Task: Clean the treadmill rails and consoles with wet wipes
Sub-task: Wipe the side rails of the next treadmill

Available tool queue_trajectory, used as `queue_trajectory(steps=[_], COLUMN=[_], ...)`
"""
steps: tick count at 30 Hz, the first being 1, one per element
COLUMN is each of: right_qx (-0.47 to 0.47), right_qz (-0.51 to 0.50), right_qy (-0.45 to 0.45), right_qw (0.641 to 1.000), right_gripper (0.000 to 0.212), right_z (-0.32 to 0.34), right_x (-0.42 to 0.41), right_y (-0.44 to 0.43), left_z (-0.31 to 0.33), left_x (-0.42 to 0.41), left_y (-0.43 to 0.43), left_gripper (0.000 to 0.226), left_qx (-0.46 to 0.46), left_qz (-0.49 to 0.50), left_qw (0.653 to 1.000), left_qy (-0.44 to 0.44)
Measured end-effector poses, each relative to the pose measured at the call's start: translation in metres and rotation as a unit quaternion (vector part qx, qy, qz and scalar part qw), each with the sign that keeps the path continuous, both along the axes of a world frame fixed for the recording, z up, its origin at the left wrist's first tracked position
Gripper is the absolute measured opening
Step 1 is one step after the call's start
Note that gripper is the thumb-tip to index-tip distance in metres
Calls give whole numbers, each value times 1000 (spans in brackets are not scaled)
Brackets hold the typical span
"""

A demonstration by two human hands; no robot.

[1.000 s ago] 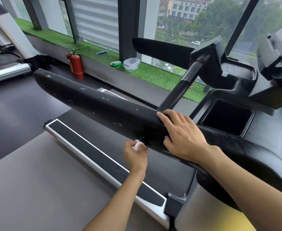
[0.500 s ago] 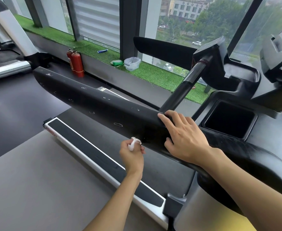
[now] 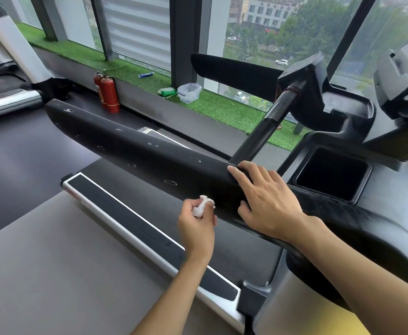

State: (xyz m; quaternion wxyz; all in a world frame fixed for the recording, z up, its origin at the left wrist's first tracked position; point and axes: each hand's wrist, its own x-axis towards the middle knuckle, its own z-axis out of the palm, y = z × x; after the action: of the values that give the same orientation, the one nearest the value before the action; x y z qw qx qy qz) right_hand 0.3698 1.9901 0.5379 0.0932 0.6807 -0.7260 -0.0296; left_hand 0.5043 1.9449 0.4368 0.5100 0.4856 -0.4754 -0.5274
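Note:
A long black treadmill rail (image 3: 130, 151) runs from the left middle toward the console (image 3: 343, 151) at the right. My left hand (image 3: 198, 226) grips a crumpled white wet wipe (image 3: 201, 206) and holds it against the rail's lower near edge. My right hand (image 3: 265, 199) lies flat on top of the rail just right of the wipe, fingers straight, thumb on the near face. A black handlebar tube (image 3: 268, 124) rises behind the right hand toward the console. The console has a square black cup pocket (image 3: 331, 175).
Below the rail lie the treadmill belt (image 3: 53, 262) and a white side strip with a black tread (image 3: 135, 223). Two red fire extinguishers (image 3: 107, 91) stand by the window ledge, which holds a clear plastic tub (image 3: 188, 93) and a green packet (image 3: 166, 91). Another treadmill (image 3: 7, 97) is at the far left.
My left hand with the wipe has slid a little to the left along the rail's lower edge. My right hand stays in the same place on the rail.

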Motion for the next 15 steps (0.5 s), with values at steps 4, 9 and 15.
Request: queue_trajectory(steps=[4,9,15], right_qx=[0,-4,1], right_qz=[0,-4,3], right_qy=[-3,-4,-6], right_qw=[1000,1000,1000], right_gripper=[71,71,74], right_z=[0,1,4], right_x=[1,2,2], right_y=[0,1,0], left_z=[4,11,23], left_x=[1,3,9], left_y=[-3,-8,-21], left_gripper=[9,7,4], left_qx=[-20,-44,-83], left_qz=[2,-18,-25], left_qw=[1000,998,994], left_qy=[-18,-34,-61])
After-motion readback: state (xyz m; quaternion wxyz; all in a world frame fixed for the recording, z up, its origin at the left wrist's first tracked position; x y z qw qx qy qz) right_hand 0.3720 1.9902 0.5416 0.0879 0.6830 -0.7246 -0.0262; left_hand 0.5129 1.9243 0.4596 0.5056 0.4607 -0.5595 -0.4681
